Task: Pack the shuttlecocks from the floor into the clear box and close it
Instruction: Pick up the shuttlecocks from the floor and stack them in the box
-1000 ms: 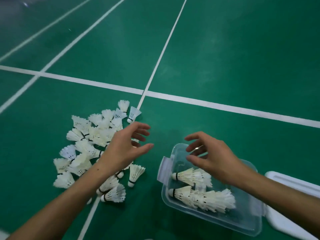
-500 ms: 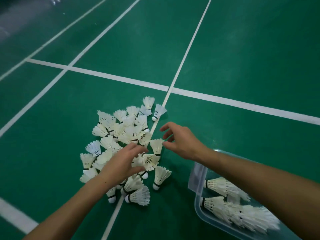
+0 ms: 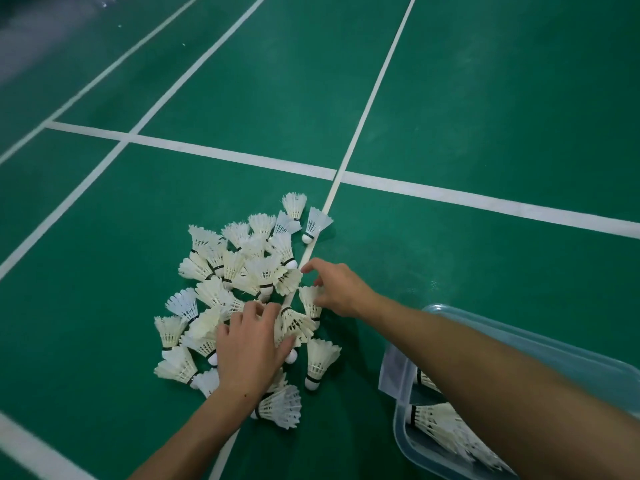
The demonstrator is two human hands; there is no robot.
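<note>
A pile of white feather shuttlecocks [image 3: 242, 268] lies on the green court floor, left of centre. My left hand [image 3: 247, 351] rests on the near part of the pile, fingers spread over several shuttlecocks and thumb beside one [image 3: 296, 323]. My right hand [image 3: 341, 289] reaches across from the right, its fingertips apart and touching a shuttlecock [image 3: 309, 298] at the pile's right edge. Neither hand has lifted anything. The clear box [image 3: 519, 336] stands open at the bottom right, partly hidden by my right forearm, with several shuttlecocks [image 3: 440, 420] lying inside.
White court lines [image 3: 450, 197] cross the floor, one running under the pile. A single shuttlecock [image 3: 320, 362] lies between the pile and the box. The box's hinged latch flap [image 3: 393, 372] hangs on its left end. The lid is out of frame.
My right hand has left the box, swung left and reached the pile's right edge. My left hand has dropped onto the near shuttlecocks. The view has shifted left, so the pile sits nearer centre.
</note>
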